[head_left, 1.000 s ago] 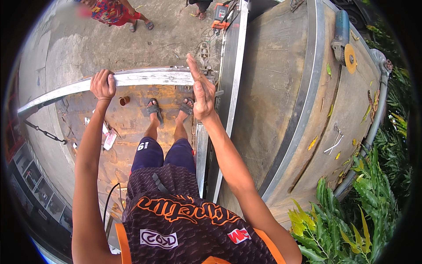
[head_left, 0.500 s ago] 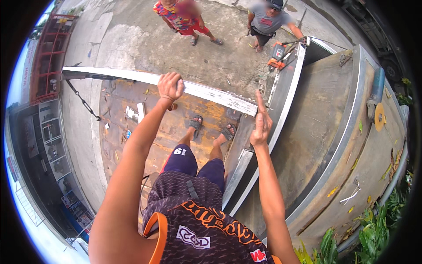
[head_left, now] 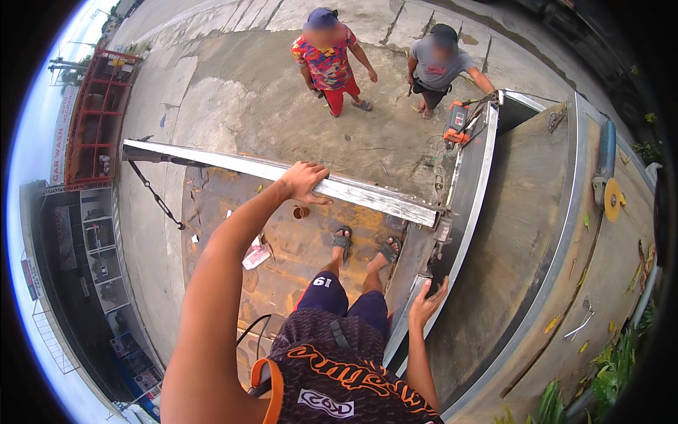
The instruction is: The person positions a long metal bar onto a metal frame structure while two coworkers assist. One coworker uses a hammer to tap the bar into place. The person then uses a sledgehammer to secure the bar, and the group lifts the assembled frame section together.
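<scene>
My left hand (head_left: 307, 182) lies over the top of a worn white metal rail (head_left: 374, 201), thumb apart from the fingers. The rail edges an upright panel across the far end of the rusty deck (head_left: 282, 265) I stand on. To the right, my right hand (head_left: 427, 304) is open, fingers raised and spread, holding nothing. It is beside the inner end of a metal side panel (head_left: 470, 205). Just above it is a metal latch or hinge fitting (head_left: 441, 230) where rail and side panel meet. Whether my fingertips touch the panel, I cannot tell.
Two people, one in a bright patterned shirt (head_left: 326, 60), one in grey (head_left: 441, 67), stand beyond. An orange-black machine (head_left: 459, 121) sits by the side panel. An angle grinder (head_left: 606, 184) lies far right. A chain (head_left: 157, 198) hangs left; a brown cup (head_left: 301, 212) is on the deck.
My left hand has loosened from a closed grip on the rail to lying over it. My right hand has come down from the rail's right end toward me. The view has shifted.
</scene>
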The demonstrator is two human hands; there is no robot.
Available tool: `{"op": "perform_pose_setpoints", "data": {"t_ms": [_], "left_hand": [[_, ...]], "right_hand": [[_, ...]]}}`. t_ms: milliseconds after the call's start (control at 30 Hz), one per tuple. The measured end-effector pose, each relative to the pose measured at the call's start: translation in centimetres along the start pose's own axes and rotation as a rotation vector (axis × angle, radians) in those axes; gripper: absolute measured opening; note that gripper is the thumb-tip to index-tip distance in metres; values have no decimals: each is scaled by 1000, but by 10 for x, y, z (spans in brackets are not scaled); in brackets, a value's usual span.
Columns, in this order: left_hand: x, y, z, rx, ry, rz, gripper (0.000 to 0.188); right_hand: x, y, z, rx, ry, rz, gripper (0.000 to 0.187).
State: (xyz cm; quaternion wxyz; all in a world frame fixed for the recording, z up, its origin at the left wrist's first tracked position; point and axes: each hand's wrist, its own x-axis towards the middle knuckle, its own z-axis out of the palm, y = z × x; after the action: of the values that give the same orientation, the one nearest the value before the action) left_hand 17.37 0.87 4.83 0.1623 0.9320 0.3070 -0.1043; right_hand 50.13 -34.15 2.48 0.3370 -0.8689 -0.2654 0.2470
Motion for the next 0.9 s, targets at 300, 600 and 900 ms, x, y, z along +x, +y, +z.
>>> {"op": "perform_pose_setpoints", "data": {"t_ms": [300, 600, 900], "left_hand": [[0, -11, 12, -30, 43, 64, 55], [1, -14, 10, -2, -47, 34, 62], [6, -21, 13, -74, 34, 101, 48]], "right_hand": [[-21, 9, 6, -231, 12, 87, 58], [-25, 4, 9, -352, 93, 116, 55], [-26, 6, 12, -440, 148, 164, 55]]}}
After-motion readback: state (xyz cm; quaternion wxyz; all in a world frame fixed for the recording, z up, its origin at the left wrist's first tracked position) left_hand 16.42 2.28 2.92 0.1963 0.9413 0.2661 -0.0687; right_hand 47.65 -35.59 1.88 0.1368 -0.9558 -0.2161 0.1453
